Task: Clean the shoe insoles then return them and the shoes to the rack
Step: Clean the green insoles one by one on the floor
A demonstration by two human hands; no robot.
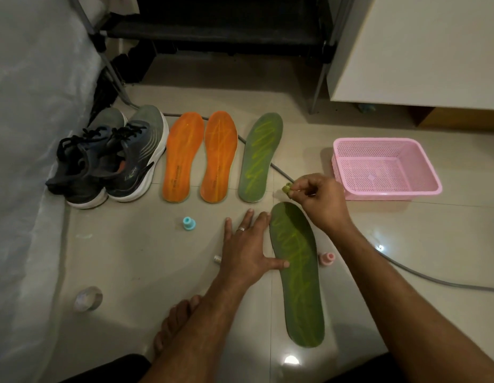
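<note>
Both forearms run out of the bottom edge, so the person is cut off above the elbows; a bare foot [175, 324] lies partly hidden beneath the left forearm. By the left edge a roll of clear tape [88, 298] is dim and hard to read. A small metallic piece [217, 258] peeps out beside the left wrist; what it is cannot be told.

Left hand [248, 248] lies flat on the tiled floor [135, 250], fingers straight and spread, thumb pressing the edge of the near green insole [298, 275]. Right hand [321, 201] hovers over that insole's toe end, fingertips pinching a small green scrap [287, 187], too small to identify.

The near insole is dull green with pale yellow-green zigzag streaks down its length. A second green insole [261, 157] with similar streaks lies farther off, beside two orange insoles [201, 156]. Left of those stand two grey shoes [113, 158] with black laces and white soles, one overlapping the other. The dark rack [221, 26] stands behind, its top out of frame.

A pink basket [384, 167], a teal cap [189, 223] and a pink cap [326, 258] sit nearby.
</note>
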